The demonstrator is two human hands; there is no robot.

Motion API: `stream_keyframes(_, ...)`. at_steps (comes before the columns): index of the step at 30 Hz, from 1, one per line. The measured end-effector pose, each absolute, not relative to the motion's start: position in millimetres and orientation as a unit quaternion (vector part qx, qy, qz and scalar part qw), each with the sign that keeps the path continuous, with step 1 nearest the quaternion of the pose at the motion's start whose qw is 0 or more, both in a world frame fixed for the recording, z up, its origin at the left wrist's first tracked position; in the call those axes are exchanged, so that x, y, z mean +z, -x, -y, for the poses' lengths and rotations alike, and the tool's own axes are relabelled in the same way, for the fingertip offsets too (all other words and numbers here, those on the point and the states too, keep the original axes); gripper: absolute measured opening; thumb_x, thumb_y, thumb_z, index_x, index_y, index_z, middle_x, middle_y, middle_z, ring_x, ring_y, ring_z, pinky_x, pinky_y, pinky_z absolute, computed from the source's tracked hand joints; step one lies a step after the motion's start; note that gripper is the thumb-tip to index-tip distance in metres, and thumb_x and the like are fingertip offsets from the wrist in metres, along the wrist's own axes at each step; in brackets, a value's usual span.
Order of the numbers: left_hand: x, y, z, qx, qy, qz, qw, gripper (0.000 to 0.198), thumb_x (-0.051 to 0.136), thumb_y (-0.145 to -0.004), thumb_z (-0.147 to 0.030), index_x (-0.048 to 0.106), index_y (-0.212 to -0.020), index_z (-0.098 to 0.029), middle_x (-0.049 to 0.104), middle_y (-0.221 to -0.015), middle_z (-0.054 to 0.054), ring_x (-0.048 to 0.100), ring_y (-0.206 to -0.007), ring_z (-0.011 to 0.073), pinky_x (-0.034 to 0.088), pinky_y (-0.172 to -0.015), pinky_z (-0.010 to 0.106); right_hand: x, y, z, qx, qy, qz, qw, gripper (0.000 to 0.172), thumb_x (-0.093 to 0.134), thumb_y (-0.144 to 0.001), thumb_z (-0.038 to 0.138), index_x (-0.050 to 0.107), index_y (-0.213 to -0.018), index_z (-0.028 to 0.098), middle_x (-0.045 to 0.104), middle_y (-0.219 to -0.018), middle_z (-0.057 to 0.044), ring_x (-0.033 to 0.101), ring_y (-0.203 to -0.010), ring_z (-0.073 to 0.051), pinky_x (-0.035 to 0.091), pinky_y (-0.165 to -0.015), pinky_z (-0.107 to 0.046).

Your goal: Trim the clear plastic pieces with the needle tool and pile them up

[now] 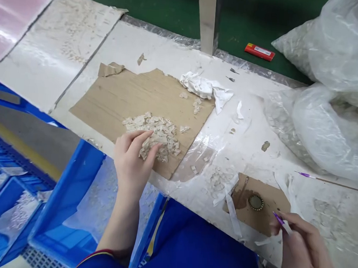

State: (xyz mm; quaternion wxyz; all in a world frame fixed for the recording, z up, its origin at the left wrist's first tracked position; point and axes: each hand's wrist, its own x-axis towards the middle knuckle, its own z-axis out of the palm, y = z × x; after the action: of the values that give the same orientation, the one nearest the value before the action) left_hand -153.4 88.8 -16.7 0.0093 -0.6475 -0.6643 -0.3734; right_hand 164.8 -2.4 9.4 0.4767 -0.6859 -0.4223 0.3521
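My left hand (134, 155) is at the near side of a heap of small, pale, translucent pieces (166, 133) on a cardboard sheet (120, 94). Its thumb and forefinger are apart, with pieces showing between them; the other fingertips are partly hidden. Pinched in my right hand (306, 251) is a thin purple-tipped stick (279, 218) with a white wrap behind the tip. That tip points at a smaller piece of cardboard (273, 195), stained dark, which carries a bottle cap (256, 202) lying hollow side up.
Full clear plastic bags (331, 121) stand at the right, near another purple-tipped stick (333, 181). A crumpled white cloth (198, 85) lies at the big cardboard's far edge. A metal post (208, 20) rises behind the table. Blue bins (65, 199) sit below its front edge.
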Motion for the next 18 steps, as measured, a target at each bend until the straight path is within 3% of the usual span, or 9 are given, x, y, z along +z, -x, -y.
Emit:
stream_keyframes(3,-12.2,132.4,-75.4,-0.357,0.700,0.617,-0.035,0.017,0.072,-0.090,-0.018,0.074,-0.105,-0.026,0.073,-0.099,0.007,0.067,-0.089,0.0255,0.053,-0.079,0.039,4.0,-160.8,2.9,0.306,0.700,0.475,0.437,0.010,0.077,-0.083,0.028,0.076,-0.092,0.025,0.079,-0.083,-0.005,0.074,-0.072,-0.020,0.057,-0.056,-0.025)
stream_keyframes(8,-14.3,105.6,-61.2,-0.283,0.777,0.537,-0.165,0.020,0.060,-0.097,-0.014,0.074,-0.108,-0.024,0.079,-0.103,0.007,0.070,-0.087,0.0250,0.056,-0.079,0.036,-1.5,-161.4,2.3,0.317,0.664,0.513,0.443,0.007,0.069,-0.089,0.019,0.074,-0.092,0.023,0.074,-0.065,0.000,0.068,-0.052,-0.014,0.053,-0.046,-0.021)
stream_keyframes(12,-26.1,106.9,-62.7,-0.287,0.779,0.511,-0.221,0.024,0.053,-0.099,-0.014,0.075,-0.098,-0.025,0.077,-0.093,0.006,0.070,-0.084,0.0240,0.056,-0.077,0.034,-1.5,-160.0,1.7,0.286,0.669,0.524,0.443,0.009,0.062,-0.095,0.021,0.068,-0.089,0.022,0.067,-0.059,0.003,0.063,-0.047,-0.012,0.048,-0.041,-0.019)
stream_keyframes(16,-31.3,109.7,-60.4,-0.317,0.747,0.533,-0.239,0.015,0.060,-0.097,-0.025,0.075,-0.098,-0.026,0.074,-0.088,0.006,0.069,-0.082,0.0263,0.053,-0.076,0.036,-4.2,-160.9,1.8,0.257,0.676,0.546,0.423,0.010,0.059,-0.098,0.023,0.065,-0.091,0.021,0.067,-0.060,0.002,0.062,-0.046,-0.012,0.048,-0.039,-0.019)
stream_keyframes(18,-28.6,108.3,-57.2,-0.337,0.718,0.560,-0.241,0.015,0.062,-0.096,-0.022,0.075,-0.100,-0.027,0.073,-0.092,0.004,0.068,-0.085,0.0247,0.052,-0.078,0.034,-6.1,-162.2,2.0,0.247,0.675,0.559,0.415,0.009,0.059,-0.098,0.023,0.065,-0.092,0.021,0.068,-0.061,0.002,0.064,-0.047,-0.013,0.050,-0.041,-0.020)
